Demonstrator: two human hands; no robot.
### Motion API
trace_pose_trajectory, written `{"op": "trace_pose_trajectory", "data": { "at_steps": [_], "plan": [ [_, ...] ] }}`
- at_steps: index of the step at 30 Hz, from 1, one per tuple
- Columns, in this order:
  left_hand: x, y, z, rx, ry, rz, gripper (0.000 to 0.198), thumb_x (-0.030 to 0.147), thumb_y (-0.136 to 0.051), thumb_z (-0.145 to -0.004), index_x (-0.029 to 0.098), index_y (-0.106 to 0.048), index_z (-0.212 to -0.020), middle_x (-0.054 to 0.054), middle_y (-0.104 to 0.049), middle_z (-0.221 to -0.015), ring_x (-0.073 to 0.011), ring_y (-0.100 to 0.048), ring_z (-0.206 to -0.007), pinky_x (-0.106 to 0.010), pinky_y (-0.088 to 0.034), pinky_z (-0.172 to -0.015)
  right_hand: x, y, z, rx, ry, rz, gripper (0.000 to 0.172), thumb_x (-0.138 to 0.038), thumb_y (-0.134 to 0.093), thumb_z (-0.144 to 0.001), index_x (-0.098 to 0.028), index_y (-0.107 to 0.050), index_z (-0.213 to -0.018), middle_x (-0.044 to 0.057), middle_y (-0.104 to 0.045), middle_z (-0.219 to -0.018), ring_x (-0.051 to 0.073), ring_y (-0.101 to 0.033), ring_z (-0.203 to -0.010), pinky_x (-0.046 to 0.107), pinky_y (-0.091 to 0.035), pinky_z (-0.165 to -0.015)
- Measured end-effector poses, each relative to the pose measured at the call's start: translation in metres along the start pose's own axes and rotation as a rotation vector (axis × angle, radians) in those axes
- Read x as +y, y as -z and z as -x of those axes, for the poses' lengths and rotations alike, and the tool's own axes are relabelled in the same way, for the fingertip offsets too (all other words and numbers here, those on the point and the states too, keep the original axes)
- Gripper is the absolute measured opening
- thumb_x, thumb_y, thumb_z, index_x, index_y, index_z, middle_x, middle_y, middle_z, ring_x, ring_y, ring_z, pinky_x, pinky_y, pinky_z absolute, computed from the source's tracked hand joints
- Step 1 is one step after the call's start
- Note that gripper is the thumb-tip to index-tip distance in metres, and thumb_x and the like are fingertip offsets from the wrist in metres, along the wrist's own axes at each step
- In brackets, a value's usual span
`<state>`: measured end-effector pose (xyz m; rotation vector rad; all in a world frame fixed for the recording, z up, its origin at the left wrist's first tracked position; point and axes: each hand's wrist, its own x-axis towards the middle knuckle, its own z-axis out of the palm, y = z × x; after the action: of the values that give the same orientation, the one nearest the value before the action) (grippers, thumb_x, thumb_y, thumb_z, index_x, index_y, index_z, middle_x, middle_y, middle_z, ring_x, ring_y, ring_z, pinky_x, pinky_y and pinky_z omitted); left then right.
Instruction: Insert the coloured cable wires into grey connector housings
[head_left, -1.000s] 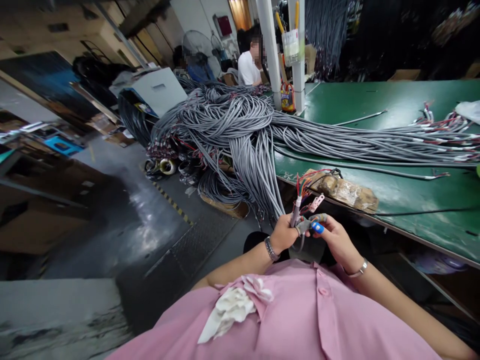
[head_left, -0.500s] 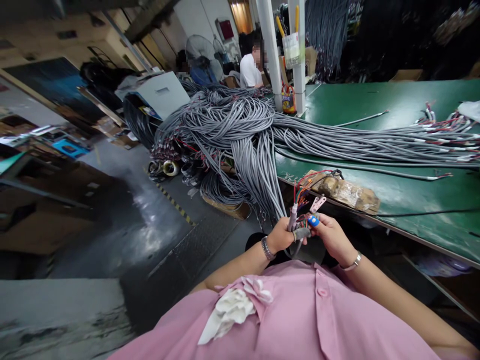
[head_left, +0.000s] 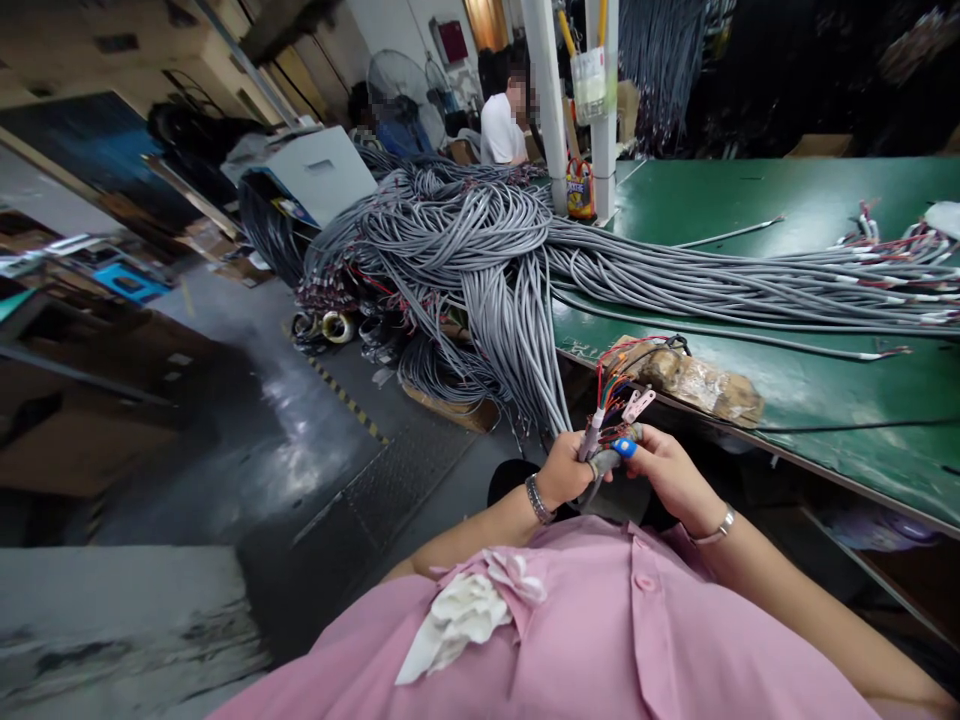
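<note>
My left hand [head_left: 564, 472] is closed around a grey cable [head_left: 592, 436], whose stripped end points up. Red, green and orange wires [head_left: 612, 386] fan out from that end. Close beside it, my right hand [head_left: 666, 468] is pinched at the wires, with a blue cover on the thumb. The fingertips of both hands nearly meet, and exactly which wires the right fingers grip is hard to see. Finger covers of a greyish colour show on both hands. Just above the right fingers is a pink clip-like piece [head_left: 639, 404].
A big heap of grey cables [head_left: 465, 235] spills over the end of the green table [head_left: 840, 390]. A taped brown bundle [head_left: 697, 382] lies at the near table edge. White posts [head_left: 555, 110] rise from the tabletop. Behind, a person [head_left: 502, 130] in white sits near a fan [head_left: 405, 100].
The cable end has tilted slightly to the right in my left hand, and its wires look more spread. Both hands stay close together. The view has shifted a little.
</note>
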<state>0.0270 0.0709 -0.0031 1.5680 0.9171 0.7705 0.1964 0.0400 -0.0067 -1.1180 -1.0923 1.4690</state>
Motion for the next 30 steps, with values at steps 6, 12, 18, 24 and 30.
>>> {"op": "trace_pose_trajectory", "data": {
  "at_steps": [6,12,18,24,30],
  "plan": [
    [0.002,0.002,0.002,0.078,-0.019,0.013,0.041,0.049,-0.066,-0.079,0.011,-0.069,-0.064,-0.008,-0.067,-0.062,-0.0142,-0.06,-0.058,-0.024,-0.047,-0.059,0.005,-0.002,0.004,0.023,-0.033,-0.22,0.017,-0.033,-0.071,-0.079,-0.018,-0.062,-0.078,-0.002,-0.057,-0.063,0.011,-0.045,-0.057,0.026,-0.036,-0.058],
    [0.002,0.0,0.001,0.201,-0.001,0.09,0.04,0.049,-0.065,-0.08,0.012,-0.071,-0.067,-0.008,-0.069,-0.064,-0.0145,-0.061,-0.059,-0.025,-0.047,-0.059,0.004,-0.004,0.006,0.039,-0.024,-0.282,0.016,-0.031,-0.074,-0.074,-0.019,-0.064,-0.078,-0.002,-0.057,-0.066,0.011,-0.046,-0.059,0.026,-0.037,-0.059],
    [0.003,0.001,0.001,0.184,0.016,0.112,0.037,0.048,-0.067,-0.078,0.012,-0.071,-0.07,-0.007,-0.068,-0.062,-0.0144,-0.061,-0.058,-0.025,-0.047,-0.058,0.005,0.0,0.006,0.047,-0.018,-0.202,0.016,-0.032,-0.072,-0.076,-0.019,-0.064,-0.078,-0.001,-0.057,-0.07,0.011,-0.047,-0.061,0.026,-0.039,-0.061],
    [0.002,0.003,0.002,0.124,0.029,0.073,0.039,0.049,-0.068,-0.077,0.011,-0.07,-0.071,-0.007,-0.067,-0.061,-0.0142,-0.059,-0.056,-0.024,-0.046,-0.057,-0.001,-0.001,0.001,0.042,-0.081,-0.172,0.026,-0.043,-0.072,-0.076,-0.019,-0.061,-0.078,-0.003,-0.052,-0.063,0.011,-0.046,-0.057,0.027,-0.04,-0.058],
    [0.0,0.004,0.0,0.093,0.012,0.141,0.041,0.049,-0.067,-0.078,0.01,-0.07,-0.065,-0.007,-0.065,-0.058,-0.0131,-0.057,-0.054,-0.023,-0.043,-0.053,0.004,0.003,-0.005,-0.04,-0.125,-0.346,0.023,-0.035,-0.078,-0.072,-0.019,-0.064,-0.08,-0.003,-0.054,-0.064,0.01,-0.047,-0.057,0.025,-0.041,-0.058]
  ]
}}
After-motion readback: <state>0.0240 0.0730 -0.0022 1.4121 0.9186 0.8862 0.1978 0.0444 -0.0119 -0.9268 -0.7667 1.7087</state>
